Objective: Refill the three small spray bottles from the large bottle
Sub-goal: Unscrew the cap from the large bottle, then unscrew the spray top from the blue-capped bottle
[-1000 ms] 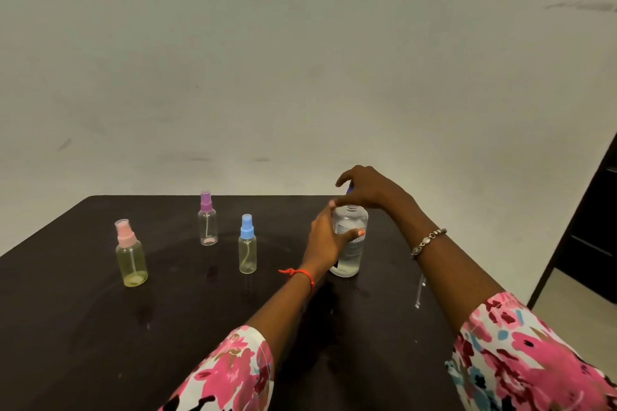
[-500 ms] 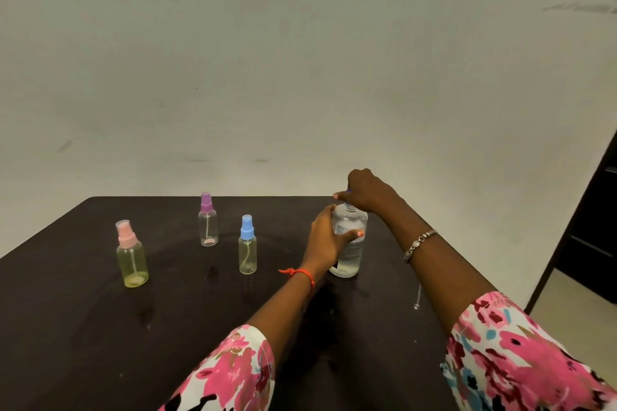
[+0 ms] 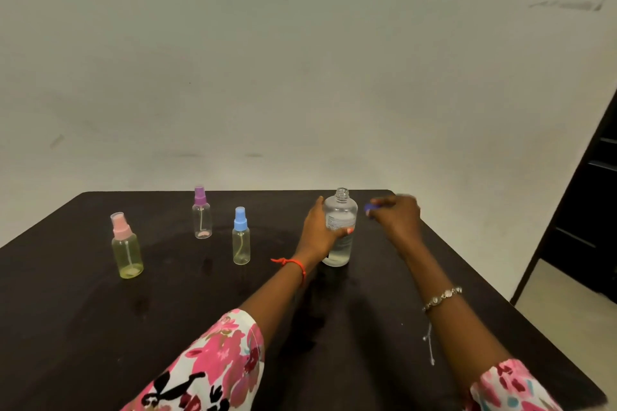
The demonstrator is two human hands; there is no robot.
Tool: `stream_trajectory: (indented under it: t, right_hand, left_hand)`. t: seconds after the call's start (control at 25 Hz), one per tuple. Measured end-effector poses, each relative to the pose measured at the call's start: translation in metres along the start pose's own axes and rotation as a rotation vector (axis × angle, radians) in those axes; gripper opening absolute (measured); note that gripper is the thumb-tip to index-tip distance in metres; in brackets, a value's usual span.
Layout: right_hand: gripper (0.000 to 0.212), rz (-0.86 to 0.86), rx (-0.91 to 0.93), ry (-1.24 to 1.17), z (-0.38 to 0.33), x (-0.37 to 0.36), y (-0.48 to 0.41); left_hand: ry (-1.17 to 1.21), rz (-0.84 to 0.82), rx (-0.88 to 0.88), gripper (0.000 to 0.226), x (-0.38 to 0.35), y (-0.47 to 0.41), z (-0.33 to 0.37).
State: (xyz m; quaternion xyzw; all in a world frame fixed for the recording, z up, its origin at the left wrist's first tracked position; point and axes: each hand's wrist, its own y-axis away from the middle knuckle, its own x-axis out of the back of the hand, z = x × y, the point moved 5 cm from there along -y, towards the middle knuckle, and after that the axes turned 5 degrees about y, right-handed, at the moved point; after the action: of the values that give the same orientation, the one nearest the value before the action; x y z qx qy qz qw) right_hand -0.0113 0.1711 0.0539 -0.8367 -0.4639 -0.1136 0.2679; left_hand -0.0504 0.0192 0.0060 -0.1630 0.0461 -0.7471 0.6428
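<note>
Fingers of the left hand (image 3: 320, 230) wrap the large bottle (image 3: 340, 233) around its middle, the thumb across the label side facing the camera, so the clear bottle stands upright on the black table (image 3: 83, 327) with its base resting on the surface. Its threaded neck is bare and open at the top. Just to the right of that neck, apart from it, the right hand (image 3: 397, 215) is closed on a small blue cap (image 3: 369, 209), pinched at the fingertips; the hand is blurred, so the exact finger placement cannot be told. Clear liquid sits low in the large bottle, near its base. To the left, well apart from both hands, three small spray bottles stand upright with their tops on: the blue-topped bottle (image 3: 241, 237) nearest the held bottle, the purple-topped bottle (image 3: 201, 213) behind it toward the table's far edge, and the pink-topped bottle (image 3: 125, 247) farthest left, its body tinted yellowish. An orange thread (image 3: 293, 264) circles the left wrist, a beaded bracelet (image 3: 442, 297) the right, and floral pink sleeves (image 3: 213, 367) cover both forearms near the camera. A pale wall (image 3: 300, 60) rises behind the table.
</note>
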Motion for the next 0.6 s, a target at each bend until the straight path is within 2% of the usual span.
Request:
stream_trajectory:
  t: [0.08, 0.24, 0.4, 0.6]
  right_hand:
    - [0.017, -0.063, -0.022, 0.103, 0.025, -0.009, 0.026]
    - [0.014, -0.155, -0.033, 0.198, 0.058, -0.029, 0.052]
    - [0.020, -0.165, -0.072, 0.238, 0.072, -0.036, 0.059]
    - [0.042, -0.164, -0.067, 0.262, 0.055, -0.035, 0.062]
  left_hand:
    - [-0.036, 0.005, 0.047, 0.097, 0.003, 0.008, -0.004]
    - [-0.066, 0.041, 0.080, 0.095, 0.017, 0.029, -0.012]
    - [-0.075, 0.061, 0.107, 0.081, 0.036, 0.047, -0.017]
    - [-0.065, 0.101, 0.108, 0.045, 0.068, 0.067, -0.021]
